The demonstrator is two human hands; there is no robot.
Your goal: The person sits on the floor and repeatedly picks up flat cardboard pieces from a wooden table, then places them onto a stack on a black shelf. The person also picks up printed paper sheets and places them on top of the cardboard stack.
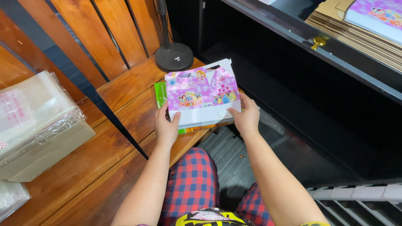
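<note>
A flat pink and purple printed cardboard box blank (203, 90) lies on top of a stack of the same blanks (207, 120) at the corner of a wooden bench (104, 167). My left hand (166, 124) grips the stack's near left edge. My right hand (245, 115) grips its near right edge. Both thumbs rest on the top blank. A green card (159, 94) pokes out under the stack on the left.
A plastic-wrapped carton (37, 125) stands on the bench at the left. A round black stand base (173, 56) sits behind the stack. At the upper right a dark shelf (335, 54) carries more flat cardboard (356, 29). My checked trousers (190, 184) are below.
</note>
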